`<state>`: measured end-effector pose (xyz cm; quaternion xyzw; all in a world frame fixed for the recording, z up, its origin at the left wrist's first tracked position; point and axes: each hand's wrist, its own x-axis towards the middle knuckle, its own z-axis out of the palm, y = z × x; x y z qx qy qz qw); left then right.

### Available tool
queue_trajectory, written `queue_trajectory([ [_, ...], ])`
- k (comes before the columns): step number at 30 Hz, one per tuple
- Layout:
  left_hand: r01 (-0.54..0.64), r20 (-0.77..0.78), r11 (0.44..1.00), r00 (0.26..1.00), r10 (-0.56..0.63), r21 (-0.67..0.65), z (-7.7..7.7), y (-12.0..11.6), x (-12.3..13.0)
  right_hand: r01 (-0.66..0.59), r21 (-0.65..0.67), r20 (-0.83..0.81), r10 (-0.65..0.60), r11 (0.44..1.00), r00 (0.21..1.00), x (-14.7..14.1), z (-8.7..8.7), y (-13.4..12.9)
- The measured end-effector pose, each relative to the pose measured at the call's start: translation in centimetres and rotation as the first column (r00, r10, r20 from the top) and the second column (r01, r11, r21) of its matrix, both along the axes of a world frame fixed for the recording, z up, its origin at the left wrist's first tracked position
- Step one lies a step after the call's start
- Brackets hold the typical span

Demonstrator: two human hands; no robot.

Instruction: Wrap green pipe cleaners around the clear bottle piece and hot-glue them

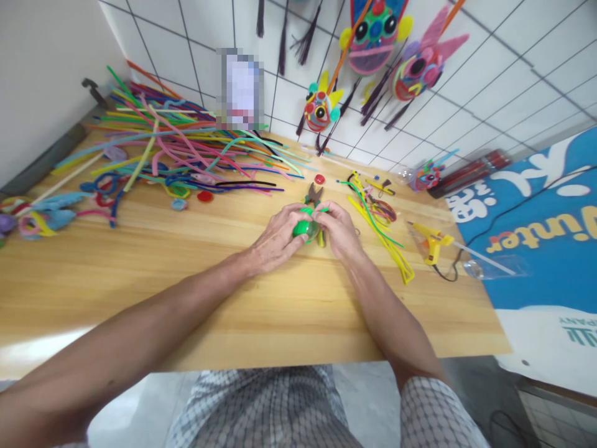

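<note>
Over the middle of the wooden table, a small round ball [305,231], partly bright green and partly see-through, sits in my left hand [280,233], whose fingers curl around its side. Against the top of the ball, my right hand [339,227] pinches a short piece of green pipe cleaner [324,210]; its fingertips partly hide the piece. Pliers [315,194] lie under and just beyond the hands, jaws pointing away, with the handles mostly covered. A red disc [319,179] rests past the jaws.
Many coloured pipe cleaners [186,143] are heaped at the back left. Yellow and green strips [380,227] lie right of my hands, then a yellow glue gun [435,242] with a cord. Decorated masks [375,34] hang on the tiled wall. A blurred-out screen [241,90] stands at the back.
</note>
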<state>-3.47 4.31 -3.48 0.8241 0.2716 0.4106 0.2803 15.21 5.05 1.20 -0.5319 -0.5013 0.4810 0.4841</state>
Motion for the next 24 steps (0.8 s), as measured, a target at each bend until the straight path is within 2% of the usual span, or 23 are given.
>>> queue_trajectory([
  [6, -0.019, -0.013, 1.0, 1.0, 0.018, -0.011, -0.2, 0.1, 0.0, 0.012, 0.015, 0.046, -0.013, 1.0, 0.999, 0.3, -0.3, 0.1],
  [10, -0.022, -0.018, 0.999, 1.0, 0.021, -0.032, -0.3, 0.1, 0.0, 0.085, 0.241, 0.228, -0.141, 0.967, 0.963, 0.9, 0.0, -0.2],
  [13, -0.023, -0.004, 0.999, 1.0, 0.023, -0.032, -0.4, 0.1, 0.0, -0.043, 0.385, 0.433, -0.139, 0.922, 0.891, 1.4, 0.5, -0.9],
  [17, -0.035, 0.011, 0.999, 0.999, 0.035, -0.015, -0.6, 0.2, 0.2, -0.269, 0.407, 0.62, -0.047, 0.873, 0.784, 1.6, 0.6, -2.2],
  [20, -0.037, 0.022, 0.999, 0.999, 0.037, -0.006, -0.8, 0.2, 0.3, -0.319, 0.4, 0.652, -0.022, 0.859, 0.758, 1.5, -0.1, -2.8],
  [24, -0.035, 0.025, 0.999, 0.999, 0.035, -0.016, -0.9, 0.3, 0.3, -0.299, 0.423, 0.621, -0.033, 0.856, 0.783, 1.4, -1.4, -3.2],
])
